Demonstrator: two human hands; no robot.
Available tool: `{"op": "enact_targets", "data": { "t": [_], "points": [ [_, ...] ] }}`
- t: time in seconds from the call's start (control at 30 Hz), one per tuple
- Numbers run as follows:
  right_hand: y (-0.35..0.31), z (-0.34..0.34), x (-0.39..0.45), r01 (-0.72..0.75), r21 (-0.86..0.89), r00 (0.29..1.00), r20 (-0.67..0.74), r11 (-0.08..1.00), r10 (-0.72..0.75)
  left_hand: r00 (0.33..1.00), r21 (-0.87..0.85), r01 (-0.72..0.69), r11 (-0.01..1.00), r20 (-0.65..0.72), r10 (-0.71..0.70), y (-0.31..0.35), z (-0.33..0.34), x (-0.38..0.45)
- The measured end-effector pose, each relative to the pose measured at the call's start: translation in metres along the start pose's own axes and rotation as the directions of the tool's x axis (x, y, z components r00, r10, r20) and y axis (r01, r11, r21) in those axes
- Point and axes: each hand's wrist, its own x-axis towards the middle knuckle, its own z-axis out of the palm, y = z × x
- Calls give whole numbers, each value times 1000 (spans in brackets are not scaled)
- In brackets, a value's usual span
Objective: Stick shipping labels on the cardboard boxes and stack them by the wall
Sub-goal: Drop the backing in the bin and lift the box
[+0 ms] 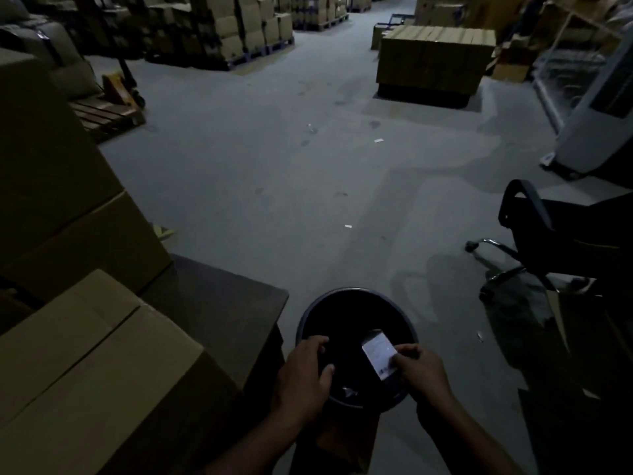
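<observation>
Both hands hang over the round dark waste bin (356,294) that stands on the grey concrete floor (291,173) right in front of the person. The right hand (423,370) pinches the near corner of a small white rectangular shipping label (378,351), fingers curled onto its lower right edge, so that the paper stands up and away from the hand, its long axis running from the fingers forward and a little leftward over the bin's mouth. The left hand (306,370) is half closed, thumb and forefinger bent toward each other above the bin's left rim; in this dim light it is not possible to say whether they pinch a scrap of backing or nothing at all. A pale scrap (349,392) lies down in the bin, which suggests the label is being peeled here. What the coming move turns on is where the target lies: the nearest plain brown cardboard box (89,365) sits to the left of both hands, on the dark worktop (219,303), with its taped top flaps facing up and its long side running away to the upper left. More brown boxes (68,214) are stacked behind it, further left. The left hand is the nearer one to that box, while the label is in the right hand, so the label would probably have to cross leftward over the bin and the worktop's corner to reach the box top, with the left hand well placed to steady the box or smooth the label down.
</observation>
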Motion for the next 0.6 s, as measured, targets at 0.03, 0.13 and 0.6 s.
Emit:
{"op": "enact_targets", "data": {
  "t": [0.03, 0.13, 0.6],
  "points": [
    [2, 0, 7, -5, -24, 1000, 16, 1000, 5, 1000, -11, 16, 1000, -5, -16, 1, 3, 2],
    [2, 6, 26, 7, -75, 996, 91, 997, 0, 997, -33, 61, 998, -44, -62, 4, 7, 3],
    [-75, 101, -45, 688, 40, 511, 682, 724, -523, 822, -211, 80, 974, -539, -184, 29, -102, -42]
  ]
}}
